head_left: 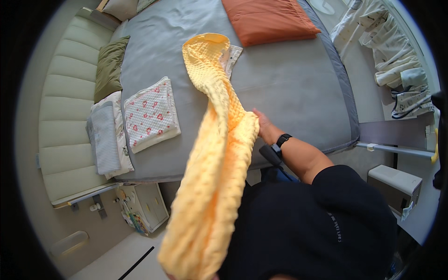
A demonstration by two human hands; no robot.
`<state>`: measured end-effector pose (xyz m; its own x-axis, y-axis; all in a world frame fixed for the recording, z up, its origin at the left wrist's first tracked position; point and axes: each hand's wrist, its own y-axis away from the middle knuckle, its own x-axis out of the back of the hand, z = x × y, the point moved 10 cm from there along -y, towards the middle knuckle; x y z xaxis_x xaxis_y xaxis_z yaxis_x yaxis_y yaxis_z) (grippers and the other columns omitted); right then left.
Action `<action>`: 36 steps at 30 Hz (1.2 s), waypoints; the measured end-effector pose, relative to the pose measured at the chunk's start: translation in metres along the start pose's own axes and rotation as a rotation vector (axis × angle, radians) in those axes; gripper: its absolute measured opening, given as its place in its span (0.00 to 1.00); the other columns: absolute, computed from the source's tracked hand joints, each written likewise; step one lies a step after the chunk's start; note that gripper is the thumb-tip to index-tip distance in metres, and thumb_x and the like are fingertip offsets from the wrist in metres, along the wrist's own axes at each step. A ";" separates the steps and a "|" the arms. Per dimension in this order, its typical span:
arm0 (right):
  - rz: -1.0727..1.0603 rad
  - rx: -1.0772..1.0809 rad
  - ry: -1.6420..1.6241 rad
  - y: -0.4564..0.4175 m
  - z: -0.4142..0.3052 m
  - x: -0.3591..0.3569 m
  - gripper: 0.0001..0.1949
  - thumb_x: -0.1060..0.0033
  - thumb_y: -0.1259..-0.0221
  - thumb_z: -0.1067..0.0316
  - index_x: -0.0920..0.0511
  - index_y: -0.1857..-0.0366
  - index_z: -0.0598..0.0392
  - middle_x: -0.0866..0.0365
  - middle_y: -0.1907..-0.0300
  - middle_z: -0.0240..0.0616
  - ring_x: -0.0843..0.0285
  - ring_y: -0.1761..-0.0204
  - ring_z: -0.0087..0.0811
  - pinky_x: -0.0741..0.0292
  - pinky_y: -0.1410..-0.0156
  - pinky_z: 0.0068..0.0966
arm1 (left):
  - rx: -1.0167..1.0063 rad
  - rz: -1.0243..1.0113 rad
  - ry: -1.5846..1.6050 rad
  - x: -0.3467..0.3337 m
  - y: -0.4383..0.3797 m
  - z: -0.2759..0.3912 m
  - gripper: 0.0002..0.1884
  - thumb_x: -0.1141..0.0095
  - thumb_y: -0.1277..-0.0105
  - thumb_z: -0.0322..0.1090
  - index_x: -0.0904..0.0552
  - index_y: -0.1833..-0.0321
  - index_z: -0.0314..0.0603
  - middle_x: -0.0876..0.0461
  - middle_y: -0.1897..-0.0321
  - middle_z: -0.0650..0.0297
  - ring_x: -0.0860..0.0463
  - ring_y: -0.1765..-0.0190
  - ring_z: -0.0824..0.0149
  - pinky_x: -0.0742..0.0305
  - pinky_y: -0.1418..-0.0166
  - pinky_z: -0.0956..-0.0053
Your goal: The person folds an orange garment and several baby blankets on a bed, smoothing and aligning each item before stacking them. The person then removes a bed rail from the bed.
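A long yellow blanket with a raised dotted texture [217, 140] stretches from over the bed down to the bottom edge of the view, folded lengthwise and hanging loosely. My right hand [263, 125], with a black band on the wrist, grips its right edge near the middle; the blanket hides some of the fingers. Of my left hand [215, 277] only small bits show at the bottom edge, around the blanket's near end. Behind the blanket's far end, a white printed cloth [233, 57] lies partly hidden on the bed.
The bed's grey sheet [294, 87] bears an orange folded cloth item [269, 21], a folded white quilted blanket with red prints [152, 113], an olive pillow [112, 66] and a striped grey cloth [105, 140]. A white cabinet [148, 206] stands lower left; baby cloths [395, 49] lie at right.
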<state>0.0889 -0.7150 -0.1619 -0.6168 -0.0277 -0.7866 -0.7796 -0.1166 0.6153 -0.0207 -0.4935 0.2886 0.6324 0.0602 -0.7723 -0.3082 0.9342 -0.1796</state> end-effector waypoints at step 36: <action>-0.400 1.387 0.686 0.422 -0.259 -0.301 0.18 0.52 0.26 0.53 0.27 0.45 0.54 0.22 0.47 0.36 0.24 0.45 0.31 0.28 0.37 0.29 | -0.809 0.590 -0.260 0.152 0.083 0.218 0.21 0.53 0.25 0.40 0.29 0.37 0.31 0.24 0.40 0.53 0.25 0.37 0.57 0.32 0.31 0.61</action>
<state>-0.0265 -1.0131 0.3215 -0.4928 -0.6836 -0.5384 -0.5986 0.7154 -0.3604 0.2048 -0.3301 0.2896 0.3300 0.5954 -0.7326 -0.9439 0.2212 -0.2453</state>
